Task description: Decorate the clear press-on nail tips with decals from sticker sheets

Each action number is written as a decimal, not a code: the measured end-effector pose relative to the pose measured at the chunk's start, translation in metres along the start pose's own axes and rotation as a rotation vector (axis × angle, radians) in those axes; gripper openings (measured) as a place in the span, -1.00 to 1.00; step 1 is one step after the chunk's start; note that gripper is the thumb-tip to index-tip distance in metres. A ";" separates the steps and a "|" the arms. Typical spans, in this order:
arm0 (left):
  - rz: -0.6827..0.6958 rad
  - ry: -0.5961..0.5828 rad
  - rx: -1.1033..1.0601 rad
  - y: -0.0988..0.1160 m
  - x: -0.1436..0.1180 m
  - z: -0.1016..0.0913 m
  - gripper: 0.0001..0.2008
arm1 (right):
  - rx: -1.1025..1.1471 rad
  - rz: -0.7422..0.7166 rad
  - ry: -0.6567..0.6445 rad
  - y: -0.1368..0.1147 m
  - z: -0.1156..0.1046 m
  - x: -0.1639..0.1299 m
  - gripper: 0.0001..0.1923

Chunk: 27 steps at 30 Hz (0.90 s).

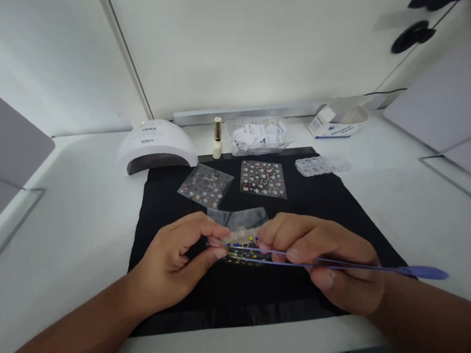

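My left hand [177,262] pinches the left edge of a clear sticker sheet [242,242] with yellow and blue designs, held just above a black mat [338,205]. My right hand [330,259] grips purple tweezers [352,265], whose tips reach left onto that sheet near my left thumb. The tweezers' flat end sticks out to the right past my wrist. A clear film flap rises behind the sheet between both hands.
Two more sticker sheets [206,185] [262,178] lie farther back on the mat. Behind it stand a white nail lamp [155,146], a small bottle [217,138], a clear bag of packets [257,135], a clear nail-tip tray [315,165] and an open box [338,119].
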<state>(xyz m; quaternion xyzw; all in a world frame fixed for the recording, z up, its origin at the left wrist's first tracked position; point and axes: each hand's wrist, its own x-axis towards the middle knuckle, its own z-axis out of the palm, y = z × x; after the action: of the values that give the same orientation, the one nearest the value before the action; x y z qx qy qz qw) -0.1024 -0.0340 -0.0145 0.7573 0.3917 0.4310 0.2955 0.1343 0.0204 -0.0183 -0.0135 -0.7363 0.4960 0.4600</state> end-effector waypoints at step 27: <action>0.044 0.055 0.242 0.012 -0.005 0.008 -0.79 | -0.066 0.009 0.069 -0.003 0.001 -0.001 -0.69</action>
<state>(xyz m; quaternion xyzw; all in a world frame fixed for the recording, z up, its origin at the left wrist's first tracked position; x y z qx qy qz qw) -0.0929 -0.0455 -0.0111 0.7839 0.4319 0.4075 0.1816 0.1357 0.0177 -0.0171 -0.0491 -0.7359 0.4730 0.4820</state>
